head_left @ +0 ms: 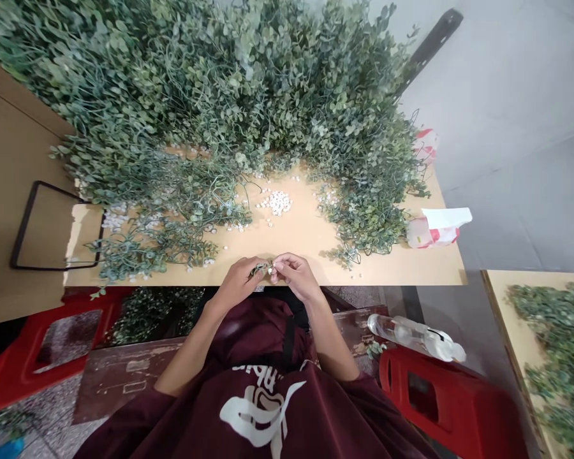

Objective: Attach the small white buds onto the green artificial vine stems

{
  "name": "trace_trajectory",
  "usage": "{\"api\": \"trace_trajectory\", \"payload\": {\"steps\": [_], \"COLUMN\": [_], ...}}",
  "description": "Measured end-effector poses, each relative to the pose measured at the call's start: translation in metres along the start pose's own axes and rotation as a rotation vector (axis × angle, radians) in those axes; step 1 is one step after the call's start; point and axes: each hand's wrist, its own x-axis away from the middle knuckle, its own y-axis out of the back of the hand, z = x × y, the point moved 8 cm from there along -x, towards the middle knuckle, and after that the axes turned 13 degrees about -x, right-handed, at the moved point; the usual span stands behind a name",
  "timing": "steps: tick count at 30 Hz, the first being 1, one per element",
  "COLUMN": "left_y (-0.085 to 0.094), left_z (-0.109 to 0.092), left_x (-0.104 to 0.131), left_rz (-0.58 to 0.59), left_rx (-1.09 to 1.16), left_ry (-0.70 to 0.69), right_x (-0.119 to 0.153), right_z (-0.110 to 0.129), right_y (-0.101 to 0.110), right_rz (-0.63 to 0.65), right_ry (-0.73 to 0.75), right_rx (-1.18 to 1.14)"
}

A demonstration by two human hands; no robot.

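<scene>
Close together at the table's front edge, my two hands meet over a small piece of greenery. My left hand (239,280) is closed on a short artificial leaf sprig (257,269). The fingertips of my right hand (297,275) are pinched on a tiny white piece (270,271) at the sprig's end; whether it is fixed to the stem I cannot tell. Beyond the hands lies a loose pile of small white pieces (278,203), with more scattered around it. Bundles of artificial greenery (249,89) with wiry stems heap up across the back of the table.
The wooden table (310,223) has a cardboard box (23,166) with a black metal frame (14,236) at its left. A tissue pack (425,237) sits at the right edge. Below are red stools (459,401) and a clear plastic bottle (402,331).
</scene>
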Motion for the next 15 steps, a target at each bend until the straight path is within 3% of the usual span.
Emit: {"api": "trace_trajectory", "payload": {"steps": [15], "left_y": [-0.001], "left_z": [0.0008], "left_x": [0.0004], "left_rz": [0.02], "left_rx": [0.059], "left_ry": [-0.05], "right_x": [-0.0023], "right_z": [-0.0014], "right_y": [-0.0006], "right_rz": [-0.026], "right_ry": [-0.03], "right_rx": [0.056]}}
